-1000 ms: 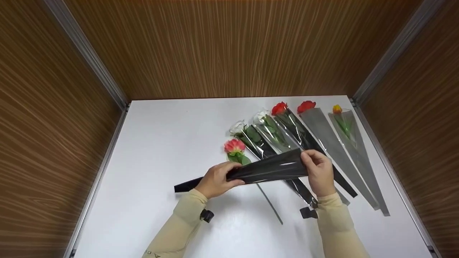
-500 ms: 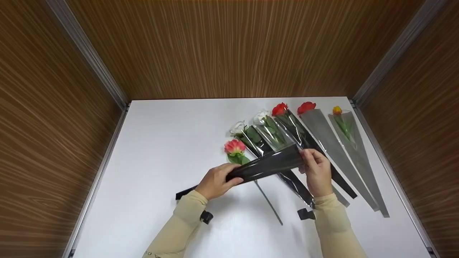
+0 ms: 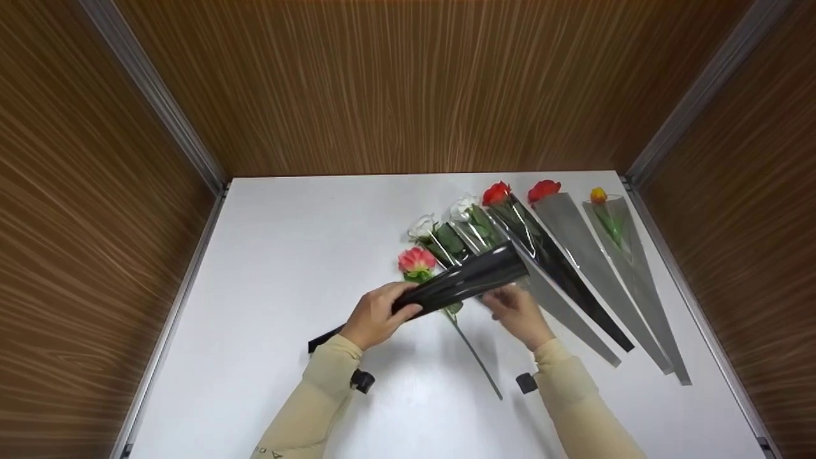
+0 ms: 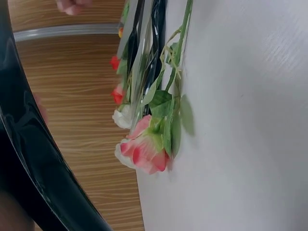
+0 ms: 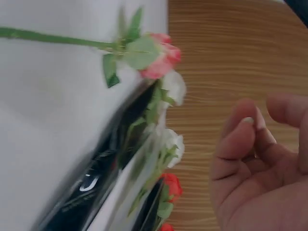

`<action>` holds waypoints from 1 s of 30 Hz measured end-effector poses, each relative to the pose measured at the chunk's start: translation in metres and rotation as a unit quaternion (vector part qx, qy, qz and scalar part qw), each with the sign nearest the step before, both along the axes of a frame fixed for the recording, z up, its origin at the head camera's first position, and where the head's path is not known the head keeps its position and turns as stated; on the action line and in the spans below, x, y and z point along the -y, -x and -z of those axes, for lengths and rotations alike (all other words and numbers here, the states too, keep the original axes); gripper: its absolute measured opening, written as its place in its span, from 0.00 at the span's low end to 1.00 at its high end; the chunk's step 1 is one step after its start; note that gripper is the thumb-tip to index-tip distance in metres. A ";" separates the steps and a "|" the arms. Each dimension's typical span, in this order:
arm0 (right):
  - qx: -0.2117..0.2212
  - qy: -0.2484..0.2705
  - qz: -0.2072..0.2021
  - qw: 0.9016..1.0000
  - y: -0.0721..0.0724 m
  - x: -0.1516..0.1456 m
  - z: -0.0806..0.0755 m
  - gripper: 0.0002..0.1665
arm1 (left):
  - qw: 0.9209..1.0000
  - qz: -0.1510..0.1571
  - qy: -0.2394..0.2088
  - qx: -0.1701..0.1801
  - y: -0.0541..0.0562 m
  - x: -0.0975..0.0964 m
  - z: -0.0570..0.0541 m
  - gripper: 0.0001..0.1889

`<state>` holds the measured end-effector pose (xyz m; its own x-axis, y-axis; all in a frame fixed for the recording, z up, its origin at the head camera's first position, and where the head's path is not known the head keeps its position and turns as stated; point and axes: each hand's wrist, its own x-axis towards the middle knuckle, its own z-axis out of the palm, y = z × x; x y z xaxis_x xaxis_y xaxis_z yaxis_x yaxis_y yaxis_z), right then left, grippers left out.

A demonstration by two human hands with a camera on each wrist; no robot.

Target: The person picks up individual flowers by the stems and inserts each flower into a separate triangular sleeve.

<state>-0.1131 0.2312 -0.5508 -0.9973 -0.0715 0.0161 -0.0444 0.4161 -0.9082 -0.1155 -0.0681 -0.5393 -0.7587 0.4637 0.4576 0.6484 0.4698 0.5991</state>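
Note:
A black flower wrapping sleeve (image 3: 468, 277) is held above the table in my left hand (image 3: 376, 315), thumb on one side and fingers on the other. Its wide end points to the upper right, and its narrow end shows behind the wrist. Just below the wide end is my right hand (image 3: 516, 312); in the right wrist view its loosely bent fingers (image 5: 236, 139) hold nothing. Partly under the sleeve lies an unwrapped pink flower (image 3: 416, 259) with leaves, its bare stem (image 3: 475, 357) running toward the front. The glossy sleeve (image 4: 33, 130) fills the left side of the left wrist view.
Several wrapped flowers lie fanned out on the right: white roses (image 3: 422, 227), a red rose (image 3: 497, 193), another red flower in a grey sleeve (image 3: 583, 255) and a yellow-orange tulip (image 3: 598, 195). Wood-grain panels (image 3: 408, 89) surround the white table (image 3: 287, 242).
My right hand has let go of the sleeve's wide edge and moved left and slightly down. The sleeve's wide end has swung upward and left, still in my left hand.

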 end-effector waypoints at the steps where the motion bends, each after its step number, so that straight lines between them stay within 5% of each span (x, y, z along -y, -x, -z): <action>1: -0.010 -0.036 -0.015 0.999 0.001 0.003 0.004 0.05 | 1.000 -0.003 -0.005 -0.002 0.001 0.001 -0.001 0.22; 5: -0.028 -0.168 -0.040 0.985 0.007 0.017 0.015 0.07 | 1.000 -0.016 -0.019 -0.007 0.006 0.004 -0.003 0.22; 10: -0.005 -0.263 -0.051 0.963 0.014 0.031 0.026 0.10 | 0.999 -0.029 -0.025 -0.009 0.009 0.005 -0.002 0.22; 24: 0.004 -0.332 -0.076 0.940 0.026 0.049 0.042 0.15 | 0.998 -0.047 -0.031 -0.010 0.016 0.005 0.003 0.22; 30: -0.018 -0.326 -0.091 0.941 0.026 0.051 0.052 0.13 | 0.998 -0.047 -0.034 -0.006 0.015 0.004 0.005 0.23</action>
<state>-0.1389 0.1806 -0.6029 -0.9675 -0.2464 -0.0571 -0.1937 0.8670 -0.4590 -0.1305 -0.0725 -0.5447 -0.7919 0.3584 0.4945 0.6105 0.4878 0.6240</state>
